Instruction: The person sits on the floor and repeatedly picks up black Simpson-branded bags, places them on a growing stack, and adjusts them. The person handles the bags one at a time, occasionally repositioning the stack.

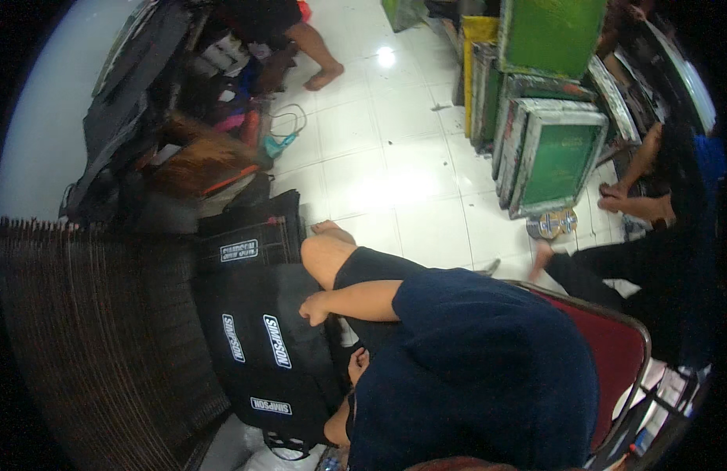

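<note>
A room with a glossy white tiled floor (356, 180), seen from above through a round fisheye view. Black fabric panels (257, 381) lie in front of a seated person, left of centre, bearing white-bordered rectangular labels. The person's right hand (315, 308) is by the panels' near edge, beside the knee, its fingers curled inward; whether they pinch the fabric cannot be told. The left hand (359, 365) is lower, close to the same edge and partly hidden by the body, so its grip cannot be told either. Just beyond the panels lies a smaller black fabric stack (281, 220) with a similar label. The person wears a navy shirt (481, 361) and sits on a chair with a red backrest (619, 337). A dark ribbed surface (96, 337) fills the far left. Across the floor, upper right, worn frames with green panels (556, 157) lean together. A bare-legged person (316, 51) is at the top; another person (646, 271), barefoot, is at right.
</note>
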`<control>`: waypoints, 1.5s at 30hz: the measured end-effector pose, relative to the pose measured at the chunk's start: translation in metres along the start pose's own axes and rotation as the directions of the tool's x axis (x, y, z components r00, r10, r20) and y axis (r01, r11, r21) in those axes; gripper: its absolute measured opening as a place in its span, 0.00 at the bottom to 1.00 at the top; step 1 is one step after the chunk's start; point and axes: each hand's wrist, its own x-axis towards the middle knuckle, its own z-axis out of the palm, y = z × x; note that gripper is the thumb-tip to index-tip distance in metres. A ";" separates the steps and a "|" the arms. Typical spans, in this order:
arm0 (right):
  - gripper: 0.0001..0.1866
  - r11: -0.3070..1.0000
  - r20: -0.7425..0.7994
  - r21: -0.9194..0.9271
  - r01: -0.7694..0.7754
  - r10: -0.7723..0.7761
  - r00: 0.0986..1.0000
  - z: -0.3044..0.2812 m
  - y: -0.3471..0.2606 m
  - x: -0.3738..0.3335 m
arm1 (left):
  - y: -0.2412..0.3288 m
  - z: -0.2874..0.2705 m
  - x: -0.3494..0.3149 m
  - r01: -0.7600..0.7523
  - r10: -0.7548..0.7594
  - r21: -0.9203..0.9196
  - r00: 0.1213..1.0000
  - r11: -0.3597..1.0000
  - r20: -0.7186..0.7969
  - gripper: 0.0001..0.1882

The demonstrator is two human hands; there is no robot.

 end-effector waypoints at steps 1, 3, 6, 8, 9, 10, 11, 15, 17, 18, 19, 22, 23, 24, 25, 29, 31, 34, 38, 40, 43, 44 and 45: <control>0.25 1.000 0.003 -0.014 -0.006 0.006 1.000 -0.003 0.003 -0.006 | -0.003 0.003 0.006 -0.036 0.036 0.026 0.999 0.999 0.017 0.21; 0.26 1.000 0.037 -0.026 0.017 -0.016 0.999 -0.003 0.001 -0.001 | -0.006 0.008 0.001 -0.103 0.103 0.015 0.995 0.995 -0.013 0.21; 0.27 0.991 -0.124 0.078 0.110 -0.100 0.987 -0.002 0.036 0.000 | 0.042 0.009 0.002 -0.173 0.176 -0.153 0.984 0.973 0.010 0.19; 0.25 0.928 -0.124 0.355 0.113 -0.073 0.990 -0.028 0.021 -0.003 | 0.038 0.009 0.006 -0.170 0.168 -0.235 0.985 0.957 -0.030 0.19; 0.24 0.842 -0.116 0.530 0.102 -0.048 0.992 -0.044 0.014 -0.002 | 0.022 0.015 0.008 -0.173 0.156 -0.243 0.984 0.954 -0.087 0.19; 0.24 0.792 -0.162 0.596 0.130 -0.040 0.986 -0.068 0.007 -0.007 | 0.013 0.019 0.010 -0.122 0.091 -0.328 0.990 0.937 -0.110 0.20; 0.24 0.732 -0.206 0.662 0.159 -0.027 0.978 -0.099 -0.005 -0.010 | 0.014 0.019 0.011 -0.063 0.009 -0.369 0.989 0.927 -0.146 0.20; 0.25 0.679 -0.495 0.593 0.433 -0.117 0.861 -0.249 -0.036 -0.016 | 0.062 -0.009 -0.016 0.067 -0.191 -0.478 0.957 0.876 -0.217 0.20; 0.26 0.517 -0.605 0.678 0.522 -0.011 0.796 -0.316 -0.080 -0.028 | 0.057 -0.012 -0.022 0.059 -0.236 -0.556 0.939 0.829 -0.252 0.19; 0.26 0.504 -0.672 0.614 0.607 -0.071 0.737 -0.348 -0.091 -0.029 | 0.046 -0.008 -0.017 0.043 -0.253 -0.605 0.930 0.795 -0.266 0.19; 0.25 0.485 -0.730 0.594 0.642 -0.010 0.683 -0.379 -0.100 -0.032 | 0.040 -0.004 -0.012 0.025 -0.263 -0.648 0.925 0.761 -0.273 0.19; 0.33 0.454 -0.797 0.562 0.692 0.074 0.599 -0.444 -0.133 -0.035 | 0.042 0.001 -0.012 -0.008 -0.281 -0.693 0.911 0.721 -0.302 0.20; 0.40 0.460 -0.816 0.544 0.702 0.095 0.570 -0.460 -0.137 -0.034 | 0.046 0.000 -0.013 -0.010 -0.284 -0.692 0.908 0.722 -0.309 0.20; 0.44 0.420 -0.827 0.537 0.732 0.091 0.555 -0.474 -0.139 -0.033 | 0.049 -0.001 -0.013 -0.023 -0.259 -0.662 0.910 0.749 -0.324 0.20; 0.48 0.373 -0.835 0.533 0.760 0.087 0.543 -0.485 -0.142 -0.031 | 0.043 0.001 -0.011 -0.023 -0.266 -0.666 0.906 0.745 -0.329 0.20; 0.56 0.221 -0.833 0.551 0.805 0.095 0.545 -0.520 -0.145 -0.025 | 0.052 -0.001 -0.008 -0.029 -0.297 -0.714 0.897 0.699 -0.326 0.20; 0.58 0.133 -0.828 0.560 0.818 0.107 0.550 -0.526 -0.150 -0.024 | 0.056 -0.006 -0.009 -0.028 -0.301 -0.698 0.890 0.715 -0.344 0.20; 0.64 -0.015 -0.826 0.563 0.826 0.002 0.563 -0.529 -0.161 -0.028 | 0.067 -0.018 -0.007 -0.004 -0.321 -0.722 0.894 0.692 -0.313 0.21; 0.70 -0.198 -0.805 0.593 0.780 -0.131 0.579 -0.531 -0.181 -0.043 | 0.081 -0.045 0.004 -0.051 -0.289 -0.748 0.903 0.662 -0.317 0.23; 0.71 -0.249 -0.815 0.578 0.777 -0.151 0.559 -0.523 -0.199 -0.050 | 0.102 -0.069 0.011 -0.094 -0.267 -0.766 0.905 0.636 -0.333 0.24; 0.71 -0.356 -0.684 0.724 0.590 -0.264 0.680 -0.519 -0.212 -0.045 | 0.118 -0.098 0.027 -0.144 -0.241 -0.788 0.906 0.598 -0.348 0.26; 0.71 -0.273 -0.687 0.727 0.630 -0.264 0.677 -0.507 -0.218 -0.041 | 0.129 -0.109 0.029 -0.126 -0.252 -0.792 0.908 0.597 -0.334 0.26; 0.55 -0.239 -0.697 0.717 0.655 -0.232 0.678 -0.499 -0.218 -0.032 | 0.140 -0.120 0.032 -0.107 -0.264 -0.796 0.910 0.596 -0.319 0.26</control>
